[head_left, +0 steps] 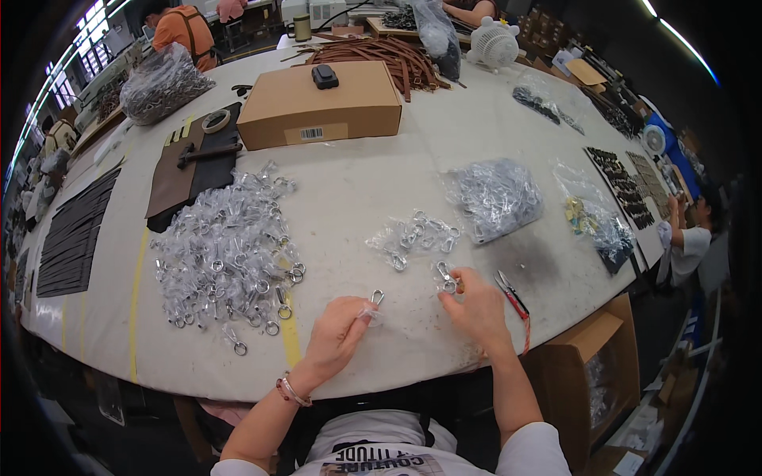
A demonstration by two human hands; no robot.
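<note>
My left hand (pixel 341 332) is closed, thumb and fingers pinching a silver snap hook (pixel 377 297) with a bit of clear plastic around its lower end. To the right, my right hand (pixel 479 311) has its fingertips closed on another silver snap hook with a ring (pixel 446 278), which lies at or just above the tabletop. Beyond both hands lies a small group of plastic-wrapped snap hooks (pixel 417 233). A large heap of similar wrapped metal hooks and rings (pixel 226 246) spreads to the left, with one wrapped hook (pixel 235 339) apart at its near edge.
Red-handled thread snips (pixel 512 294) lie beside my right hand. Farther back are a full clear bag (pixel 498 198), a cardboard box (pixel 319 107), a hammer (pixel 208 154) and brown straps (pixel 405 59). An open carton (pixel 627 349) stands below the table's right edge. Other people sit farther off.
</note>
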